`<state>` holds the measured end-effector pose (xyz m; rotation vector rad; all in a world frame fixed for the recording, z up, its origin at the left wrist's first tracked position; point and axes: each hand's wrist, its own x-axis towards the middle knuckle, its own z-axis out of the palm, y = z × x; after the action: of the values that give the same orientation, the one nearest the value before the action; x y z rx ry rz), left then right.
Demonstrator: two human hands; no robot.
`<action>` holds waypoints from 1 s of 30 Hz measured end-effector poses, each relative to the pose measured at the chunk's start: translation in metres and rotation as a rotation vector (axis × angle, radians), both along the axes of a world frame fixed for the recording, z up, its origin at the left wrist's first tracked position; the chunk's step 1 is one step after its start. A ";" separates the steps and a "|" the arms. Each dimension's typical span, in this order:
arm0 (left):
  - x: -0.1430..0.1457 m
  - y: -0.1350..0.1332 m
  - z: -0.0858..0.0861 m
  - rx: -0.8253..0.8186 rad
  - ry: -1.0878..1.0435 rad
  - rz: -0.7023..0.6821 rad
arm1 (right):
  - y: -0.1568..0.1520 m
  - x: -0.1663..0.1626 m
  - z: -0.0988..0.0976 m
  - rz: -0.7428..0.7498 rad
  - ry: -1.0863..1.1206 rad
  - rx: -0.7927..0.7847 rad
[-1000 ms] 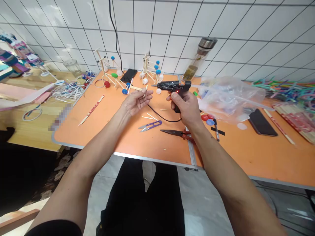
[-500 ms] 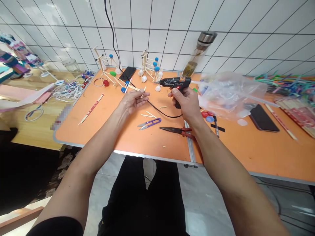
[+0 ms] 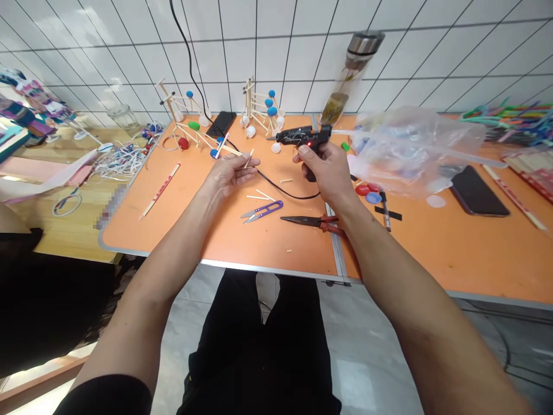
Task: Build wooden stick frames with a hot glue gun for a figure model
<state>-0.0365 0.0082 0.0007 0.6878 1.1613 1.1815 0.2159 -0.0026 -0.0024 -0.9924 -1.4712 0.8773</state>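
Note:
My left hand (image 3: 231, 173) is closed in a pinch on thin wooden sticks (image 3: 233, 151), part of a piece with blue caps (image 3: 215, 153) and a white tube at its far end. A short stick end pokes up above the fingertips. My right hand (image 3: 326, 170) is wrapped round a black hot glue gun (image 3: 302, 136), its red light lit. The nozzle points left toward the sticks, apart from them. A clear glue stick (image 3: 345, 132) juts from the gun's back. Below the hands lie purple thread snips (image 3: 263, 212), loose sticks (image 3: 259, 196) and red-handled long-nose pliers (image 3: 309, 221).
Two stick frames with coloured caps (image 3: 190, 124) (image 3: 259, 106) stand by the tiled wall. A glass bottle (image 3: 345, 80), a plastic bag (image 3: 401, 150), phones (image 3: 479, 191) and a marker (image 3: 386, 212) are on the orange table (image 3: 142, 236). A black cable (image 3: 285, 193) passes behind my hands.
The view has shifted slightly. The glue gun has come a little left, nearer the sticks in my left hand. Both hands keep their grip.

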 end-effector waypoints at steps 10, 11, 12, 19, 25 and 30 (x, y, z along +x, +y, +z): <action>-0.012 -0.016 -0.010 -0.151 0.234 -0.014 | 0.006 0.002 -0.002 -0.026 0.007 -0.012; -0.014 -0.018 -0.010 -0.159 0.268 -0.010 | 0.007 0.002 -0.003 -0.024 0.008 -0.001; -0.015 -0.021 -0.010 -0.162 0.303 -0.007 | 0.008 0.002 -0.004 -0.023 0.012 0.009; -0.019 -0.033 -0.004 -0.159 0.539 -0.127 | 0.016 0.003 -0.010 -0.016 0.048 0.053; -0.028 -0.048 0.001 -0.123 0.785 -0.147 | 0.020 0.004 -0.010 -0.017 0.059 0.077; -0.021 -0.060 0.001 0.314 1.334 -0.110 | 0.018 0.003 -0.006 -0.001 0.049 0.090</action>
<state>-0.0573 -0.0522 0.0017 1.9053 1.9648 0.7314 0.2192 0.0157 -0.0089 -0.8987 -1.4562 0.8220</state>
